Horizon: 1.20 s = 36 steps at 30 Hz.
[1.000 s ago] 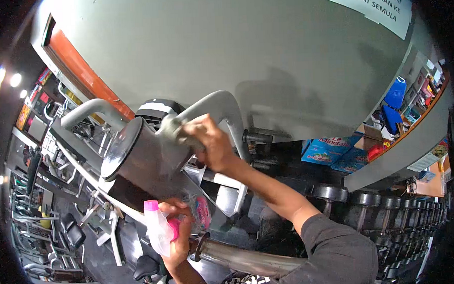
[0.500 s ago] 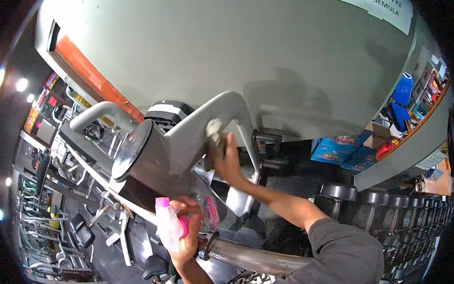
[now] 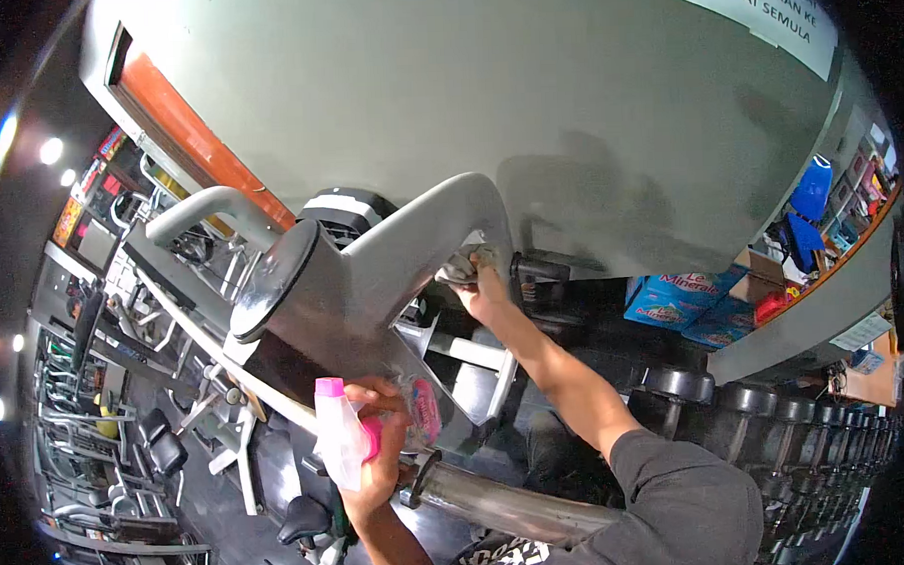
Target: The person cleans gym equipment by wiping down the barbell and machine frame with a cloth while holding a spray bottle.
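Observation:
My left hand (image 3: pixel 381 459) is closed around the neck of a spray bottle (image 3: pixel 424 415). Its trigger head is pink and white, and its clear body carries a pink label. My right hand (image 3: pixel 485 289) grips a greyish-white cloth (image 3: pixel 458 267) and presses it against the inner bend of a grey gym machine frame (image 3: pixel 411 234). Left of the frame's arm is a thick round housing (image 3: pixel 273 279) with a shiny disc face. The spray bottle is below this housing, close to my body.
A metal cylinder (image 3: pixel 519 504) crosses just in front of my torso. Dumbbells (image 3: pixel 750 397) line a rack on the right. Blue cartons (image 3: pixel 672 300) stand by a curved counter (image 3: pixel 830 279). More gym machines (image 3: pixel 110 464) fill the left side, and a grey wall (image 3: pixel 565 99) rises behind.
My right hand has moved with the cloth rightward along the frame, from its sloping arm to the inner bend. My left hand still holds the spray bottle. The view has shifted slightly.

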Motion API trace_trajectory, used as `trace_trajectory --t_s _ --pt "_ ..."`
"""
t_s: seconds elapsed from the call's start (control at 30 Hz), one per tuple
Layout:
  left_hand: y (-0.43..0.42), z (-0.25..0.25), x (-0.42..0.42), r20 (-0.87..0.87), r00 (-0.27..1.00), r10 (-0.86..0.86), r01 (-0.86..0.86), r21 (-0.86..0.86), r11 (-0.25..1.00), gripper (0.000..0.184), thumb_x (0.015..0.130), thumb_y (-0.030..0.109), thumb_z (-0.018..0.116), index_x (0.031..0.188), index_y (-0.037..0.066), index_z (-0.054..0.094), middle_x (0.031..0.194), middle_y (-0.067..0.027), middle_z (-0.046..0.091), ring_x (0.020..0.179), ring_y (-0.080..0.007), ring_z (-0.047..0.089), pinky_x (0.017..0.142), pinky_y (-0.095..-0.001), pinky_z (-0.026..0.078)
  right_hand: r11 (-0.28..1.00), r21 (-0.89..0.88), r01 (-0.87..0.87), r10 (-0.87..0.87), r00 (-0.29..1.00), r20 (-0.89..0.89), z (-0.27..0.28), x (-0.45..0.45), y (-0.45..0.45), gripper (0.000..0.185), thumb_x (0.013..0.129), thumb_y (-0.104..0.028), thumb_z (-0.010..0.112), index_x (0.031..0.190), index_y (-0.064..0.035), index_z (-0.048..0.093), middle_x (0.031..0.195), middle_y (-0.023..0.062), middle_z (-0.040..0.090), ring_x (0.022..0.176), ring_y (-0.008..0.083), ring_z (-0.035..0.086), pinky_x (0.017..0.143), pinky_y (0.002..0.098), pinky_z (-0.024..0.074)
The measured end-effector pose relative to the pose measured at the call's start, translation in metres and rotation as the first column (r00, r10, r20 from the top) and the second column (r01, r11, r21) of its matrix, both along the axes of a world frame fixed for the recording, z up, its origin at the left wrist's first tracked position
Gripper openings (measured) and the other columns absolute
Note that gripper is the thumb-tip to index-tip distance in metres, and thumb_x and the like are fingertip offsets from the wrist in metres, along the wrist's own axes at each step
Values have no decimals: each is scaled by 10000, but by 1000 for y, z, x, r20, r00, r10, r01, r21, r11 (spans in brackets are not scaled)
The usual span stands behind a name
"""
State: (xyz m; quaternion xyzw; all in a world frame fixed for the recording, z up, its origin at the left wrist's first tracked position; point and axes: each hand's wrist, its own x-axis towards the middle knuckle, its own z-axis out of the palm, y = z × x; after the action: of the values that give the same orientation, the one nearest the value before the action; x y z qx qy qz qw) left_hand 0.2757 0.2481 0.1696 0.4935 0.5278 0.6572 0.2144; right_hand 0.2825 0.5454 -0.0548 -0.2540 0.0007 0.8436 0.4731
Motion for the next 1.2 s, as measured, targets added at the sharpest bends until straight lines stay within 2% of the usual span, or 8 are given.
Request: trace_trajectory --t_s 0.1,0.23,0.6,0.7,0.83,0.97,1.13,1.2 --pt "-1 0 1 33 999 9 -9 -3 1000 377 777 -104 605 1089 44 452 1037 -140 552 845 -185 597 734 -305 510 992 111 -53 72 981 -182 22 -8 -43 204 955 -168 516 1150 -111 532 1126 66 604 1039 229 593 890 421 505" --pt "0 0 -1 25 1000 8 -8 -18 1000 360 782 -94 607 1082 42 461 1035 -141 554 841 -182 597 733 -306 507 927 253 -278 306 949 -78 117 33 -130 256 931 -178 578 1167 -104 510 1154 54 580 1045 212 582 924 375 488" --pt "0 -3 -4 -32 999 -16 17 29 999 364 789 -68 610 1100 44 458 1034 -163 552 815 -190 608 726 -314 499 758 604 -247 101 959 265 119 50 -141 422 901 -5 579 1279 -82 409 1194 77 525 1089 195 545 919 378 512" --pt "-1 -6 -6 -48 999 0 0 8 1000 359 788 -68 607 1095 41 456 1037 -167 548 806 -190 607 723 -318 497 748 646 -151 -4 973 232 145 64 -150 320 877 -66 644 1150 -48 479 1097 59 562 1006 141 550 869 275 449" --pt "-1 -4 -2 -19 1000 -5 5 27 1000 364 779 -70 609 1091 40 457 1034 -166 549 808 -190 601 724 -320 492 414 910 30 -497 845 198 172 75 -130 398 847 -3 598 1213 -37 445 1172 125 538 1085 198 534 928 332 425" --pt "-1 -9 -4 -31 999 8 -6 45 999 367 762 -88 605 1079 40 468 1030 -166 551 811 -189 597 730 -314 483 -308 901 -306 -792 607 -65 171 49 -94 598 645 26 628 1201 -84 438 1341 218 427 1248 435 419 1025 481 383" --pt "1 -7 -3 -25 1000 -4 6 83 997 366 746 -96 610 1062 38 481 1010 -158 564 828 -193 594 735 -327 492 -491 820 -295 -780 568 -263 103 21 -52 616 670 -56 710 1225 -193 480 1383 190 418 1246 423 448 1024 528 382" --pt "-1 -5 -2 -58 998 28 -27 17 999 365 748 -93 614 1062 39 483 1010 -156 570 842 -194 596 740 -326 491 -411 843 -347 -827 530 -185 80 28 -36 647 698 -52 693 1280 -179 442 1384 193 419 1243 415 453 1017 508 397"
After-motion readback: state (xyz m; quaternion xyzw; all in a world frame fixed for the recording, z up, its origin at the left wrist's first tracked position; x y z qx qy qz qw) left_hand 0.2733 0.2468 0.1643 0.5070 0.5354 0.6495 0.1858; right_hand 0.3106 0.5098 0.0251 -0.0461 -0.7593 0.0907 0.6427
